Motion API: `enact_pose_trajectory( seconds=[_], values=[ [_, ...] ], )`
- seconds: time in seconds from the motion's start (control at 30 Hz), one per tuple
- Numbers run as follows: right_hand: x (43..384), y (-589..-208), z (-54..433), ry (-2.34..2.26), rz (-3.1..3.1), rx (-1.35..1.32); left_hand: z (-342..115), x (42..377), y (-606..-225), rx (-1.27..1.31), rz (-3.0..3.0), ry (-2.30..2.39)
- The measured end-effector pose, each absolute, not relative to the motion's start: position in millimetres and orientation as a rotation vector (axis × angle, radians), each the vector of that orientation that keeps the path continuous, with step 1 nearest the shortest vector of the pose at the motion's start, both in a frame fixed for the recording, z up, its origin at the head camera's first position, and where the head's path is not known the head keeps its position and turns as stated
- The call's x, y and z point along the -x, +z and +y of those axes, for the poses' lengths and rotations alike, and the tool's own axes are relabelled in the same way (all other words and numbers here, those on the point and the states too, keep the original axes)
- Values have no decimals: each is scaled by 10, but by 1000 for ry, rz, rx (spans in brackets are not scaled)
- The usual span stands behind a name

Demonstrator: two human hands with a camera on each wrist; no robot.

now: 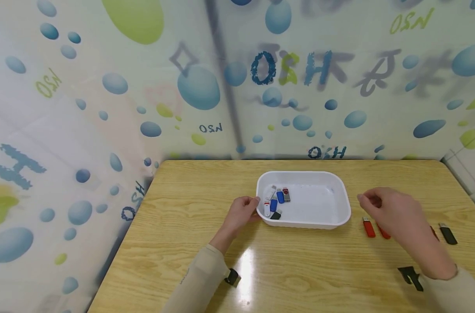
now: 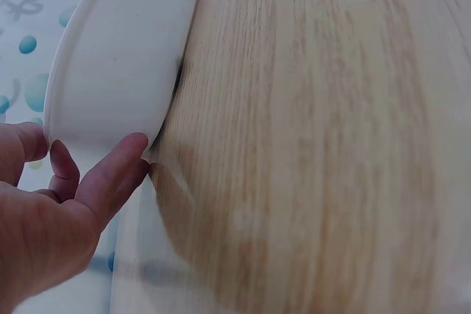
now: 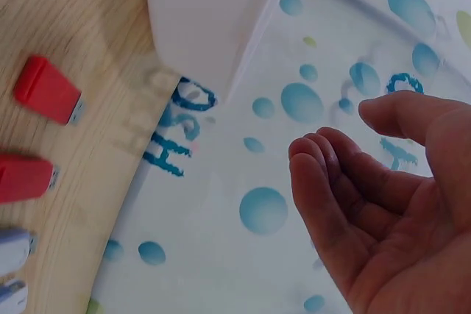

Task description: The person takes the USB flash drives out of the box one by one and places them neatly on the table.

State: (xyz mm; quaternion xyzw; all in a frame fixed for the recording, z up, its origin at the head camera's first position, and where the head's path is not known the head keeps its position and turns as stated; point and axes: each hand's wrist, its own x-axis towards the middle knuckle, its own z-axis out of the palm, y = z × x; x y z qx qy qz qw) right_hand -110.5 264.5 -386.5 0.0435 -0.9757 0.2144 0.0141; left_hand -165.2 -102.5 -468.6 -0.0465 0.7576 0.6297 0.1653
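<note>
A white plastic tray (image 1: 311, 202) stands on the table with several USB flash drives, among them a blue one (image 1: 280, 197), a white one (image 1: 267, 209) and a black one (image 1: 275, 215), gathered at its left end. My left hand (image 1: 238, 213) pinches the tray's left rim, thumb at the top edge and fingers against the outer wall. To the right of the tray, my right hand (image 1: 399, 213) hovers in the air with loosely bent fingers, thumb apart, holding nothing. Below it lie a red USB flash drive (image 1: 368, 228) and a second red one (image 1: 383, 232), partly hidden by the hand.
A black USB flash drive (image 1: 448, 234) lies farther right on the wooden table (image 1: 292, 269). Pale drives (image 3: 12, 251) show beside the red ones in the right wrist view. A patterned sheet (image 1: 237, 100) hangs behind the table's back edge.
</note>
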Motion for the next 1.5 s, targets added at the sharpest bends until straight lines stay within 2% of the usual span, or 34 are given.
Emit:
enact_pose_trajectory(
  seconds=[0.67,1.03,1.5],
  values=[
    [1322,-3945,1762,657,-2989,-416,-1036,1649,-4681,119,2138,1830],
    [1555,-4109,1319,751,-3196,-396,-1031,1652,-4705,95,2147,1834],
    [1742,-4256,1091,754,-3355,-354,-1029,1632,-4684,78,2117,1872]
  ],
)
